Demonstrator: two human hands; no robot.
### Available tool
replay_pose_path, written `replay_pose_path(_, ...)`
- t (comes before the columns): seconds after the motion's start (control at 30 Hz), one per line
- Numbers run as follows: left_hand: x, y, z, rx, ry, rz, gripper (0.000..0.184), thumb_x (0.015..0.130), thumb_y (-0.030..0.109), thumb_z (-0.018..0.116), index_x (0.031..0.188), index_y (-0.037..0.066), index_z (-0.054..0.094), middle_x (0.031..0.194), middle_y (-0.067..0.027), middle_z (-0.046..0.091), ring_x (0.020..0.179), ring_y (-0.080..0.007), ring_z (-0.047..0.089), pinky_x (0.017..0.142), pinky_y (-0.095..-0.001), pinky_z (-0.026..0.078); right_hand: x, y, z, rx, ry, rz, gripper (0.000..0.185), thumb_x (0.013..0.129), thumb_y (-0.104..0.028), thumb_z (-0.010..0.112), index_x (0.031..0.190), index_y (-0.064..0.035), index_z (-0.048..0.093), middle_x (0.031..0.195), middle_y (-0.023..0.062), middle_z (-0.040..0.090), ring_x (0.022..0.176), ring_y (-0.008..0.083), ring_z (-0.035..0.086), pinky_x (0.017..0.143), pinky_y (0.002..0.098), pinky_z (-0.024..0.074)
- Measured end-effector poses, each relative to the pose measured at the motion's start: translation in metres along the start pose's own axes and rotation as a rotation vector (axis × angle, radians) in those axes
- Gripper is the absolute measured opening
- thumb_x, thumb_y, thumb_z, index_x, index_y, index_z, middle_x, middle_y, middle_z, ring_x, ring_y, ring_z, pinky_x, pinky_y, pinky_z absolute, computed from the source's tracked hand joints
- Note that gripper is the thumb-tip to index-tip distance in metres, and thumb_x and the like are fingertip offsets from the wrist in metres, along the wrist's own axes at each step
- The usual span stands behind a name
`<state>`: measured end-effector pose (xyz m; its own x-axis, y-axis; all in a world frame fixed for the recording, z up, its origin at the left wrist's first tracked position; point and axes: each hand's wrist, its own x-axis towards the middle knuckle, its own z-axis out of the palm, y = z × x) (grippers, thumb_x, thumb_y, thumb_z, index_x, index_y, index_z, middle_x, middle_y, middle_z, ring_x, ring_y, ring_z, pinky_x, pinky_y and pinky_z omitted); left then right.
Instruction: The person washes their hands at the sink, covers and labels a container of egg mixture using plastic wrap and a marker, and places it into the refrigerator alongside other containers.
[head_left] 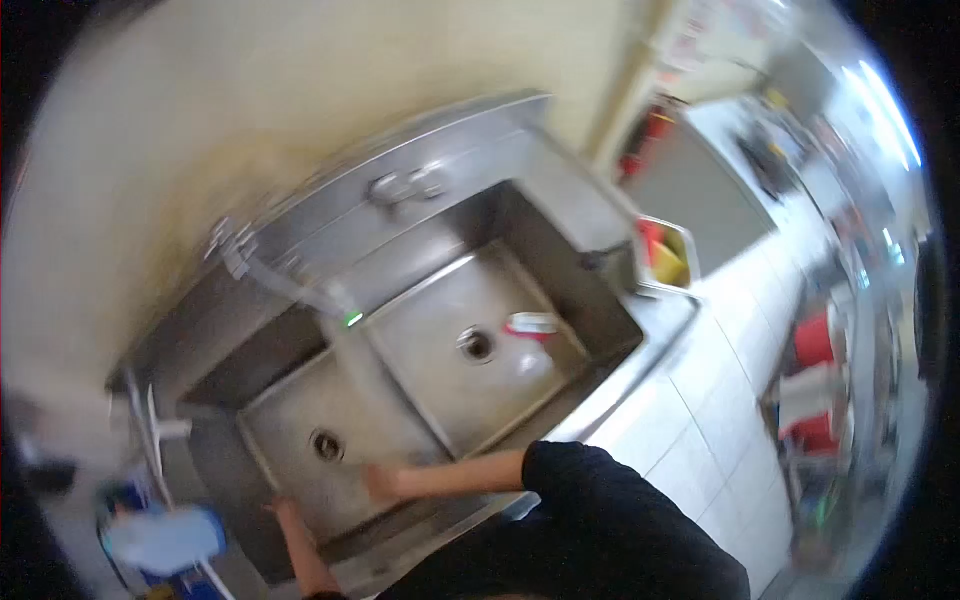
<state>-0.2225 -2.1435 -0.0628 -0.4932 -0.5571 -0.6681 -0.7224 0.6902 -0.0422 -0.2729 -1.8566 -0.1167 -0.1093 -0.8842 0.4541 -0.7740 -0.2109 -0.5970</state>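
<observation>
My left hand (284, 508) is low over the near left corner of the left basin (290, 400) of a steel double sink. Its fingers look apart, with nothing visible in them. My right hand (382, 484) reaches over the same basin, near its drain (326, 445); motion smears its fingers. Above the divider hangs the faucet spout (300, 292) with a green tip. In the right basin (440, 370), a red and white object (531, 325), possibly a scrub brush, lies beside the drain (475, 344).
A container (684, 255) with red and yellow items stands past the sink's right end, near a white tiled counter (690, 400). A blurred light-blue object (165, 541) is at lower left. Red containers (815, 340) sit on shelves at right.
</observation>
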Motion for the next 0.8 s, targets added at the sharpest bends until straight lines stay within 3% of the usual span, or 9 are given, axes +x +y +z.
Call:
replay_pose_path(0.07, 0.032, 0.006, 0.001, 0.073, 0.304, 0.256, 0.043, 0.072, 0.016, 0.057, 0.111, 0.000, 0.046, 0.109, -0.0184, 0.048, 0.098, -0.0291, 0.048, 0.083, -0.0361, 0.039, -0.015, -0.147, -0.175, -0.072, -0.068, -0.005, 0.027, 0.068, -0.018, 0.050, 0.088, -0.0004, 0.049, 0.061, 0.0136, 0.052, 0.067, 0.0337, 0.055, 0.060, 0.0474, 0.0412)
replay_pose_path(0.1, -0.027, 0.058, -0.024, -0.727, 0.501, 0.368, 0.033, 0.069, 0.013, 0.060, 0.097, -0.002, 0.052, 0.088, -0.0135, 0.055, 0.082, -0.0257, 0.053, 0.076, -0.0337, 0.041, -0.037, -0.175, -0.215, -0.116, -0.039, 0.044, 0.027, 0.068, -0.018, 0.050, 0.088, -0.0004, 0.049, 0.061, 0.0136, 0.052, 0.067, 0.0337, 0.055, 0.060, 0.0474, 0.0412)
replay_pose_path(0.17, -0.019, 0.097, -0.042, -0.741, 1.098, 0.647, 0.012, 0.073, 0.010, 0.056, 0.070, 0.001, 0.050, 0.066, -0.0039, 0.048, 0.060, -0.0158, 0.044, 0.060, -0.0285, 0.040, -0.099, -0.223, -0.273, -0.132, 0.185, 0.281, 0.017, 0.066, -0.014, 0.052, 0.077, -0.0036, 0.045, 0.056, 0.0139, 0.050, 0.062, 0.0338, 0.054, 0.056, 0.0441, 0.0414)
replay_pose_path(0.23, -0.172, 0.214, -0.062, -0.967, 1.184, 0.614, 0.011, 0.076, 0.010, 0.054, 0.068, 0.002, 0.049, 0.065, -0.0009, 0.045, 0.057, -0.0138, 0.040, 0.054, -0.0266, 0.037, -0.187, -0.272, -0.345, -0.245, 0.177, 0.476, 0.014, 0.064, -0.012, 0.052, 0.071, -0.0036, 0.042, 0.058, 0.0147, 0.050, 0.062, 0.0335, 0.052, 0.054, 0.0401, 0.0413)
replay_pose_path(0.3, -0.314, 0.315, -0.047, -1.344, 0.733, 0.805, 0.012, 0.077, 0.011, 0.053, 0.068, 0.004, 0.050, 0.064, 0.0016, 0.043, 0.054, -0.0096, 0.034, 0.050, -0.0225, 0.032, -0.284, -0.318, -0.403, -0.250, 0.289, 0.553, 0.013, 0.062, -0.009, 0.053, 0.069, -0.0025, 0.043, 0.059, 0.0148, 0.049, 0.061, 0.0335, 0.051, 0.053, 0.0406, 0.0400)
replay_pose_path(0.37, -0.383, 0.402, 0.005, -1.316, 0.398, 1.239, 0.015, 0.080, 0.015, 0.050, 0.088, 0.003, 0.055, 0.067, 0.0046, 0.044, 0.054, -0.0018, 0.037, 0.048, -0.0166, 0.031, -0.377, -0.356, -0.437, -0.320, 0.464, 0.638, 0.011, 0.059, -0.003, 0.051, 0.062, -0.0016, 0.041, 0.055, 0.0151, 0.045, 0.055, 0.0337, 0.048, 0.050, 0.0397, 0.0361)
replay_pose_path(0.43, -0.476, 0.499, 0.066, -1.021, 0.161, 1.410, 0.011, 0.080, 0.016, 0.049, 0.083, 0.007, 0.055, 0.066, 0.0070, 0.043, 0.053, 0.0001, 0.036, 0.044, -0.0142, 0.029, -0.458, -0.404, -0.476, -0.247, 0.554, 0.747, 0.012, 0.057, -0.002, 0.050, 0.060, -0.0007, 0.039, 0.053, 0.0164, 0.042, 0.055, 0.0354, 0.046, 0.050, 0.0409, 0.0346)
replay_pose_path(0.73, -0.648, 0.847, 0.321, -1.253, -0.441, 1.411, 0.005, 0.078, 0.009, 0.054, 0.079, 0.007, 0.049, 0.072, -0.0021, 0.054, 0.054, -0.0051, 0.045, 0.046, -0.0169, 0.038, -0.879, -0.434, -0.572, -0.278, 0.758, 0.866, 0.016, 0.055, 0.000, 0.049, 0.056, 0.0007, 0.033, 0.050, 0.0182, 0.035, 0.052, 0.0358, 0.042, 0.049, 0.0415, 0.0305)
replay_pose_path(0.8, -0.676, 0.935, 0.337, -0.720, -0.697, 1.494, 0.016, 0.082, 0.021, 0.047, 0.086, 0.006, 0.049, 0.083, -0.0091, 0.054, 0.067, -0.0141, 0.049, 0.057, -0.0239, 0.040, -0.970, -0.480, -0.558, -0.151, 0.906, 1.209, 0.018, 0.064, -0.012, 0.048, 0.074, -0.0007, 0.038, 0.065, 0.0173, 0.042, 0.060, 0.0315, 0.048, 0.056, 0.0380, 0.0356)
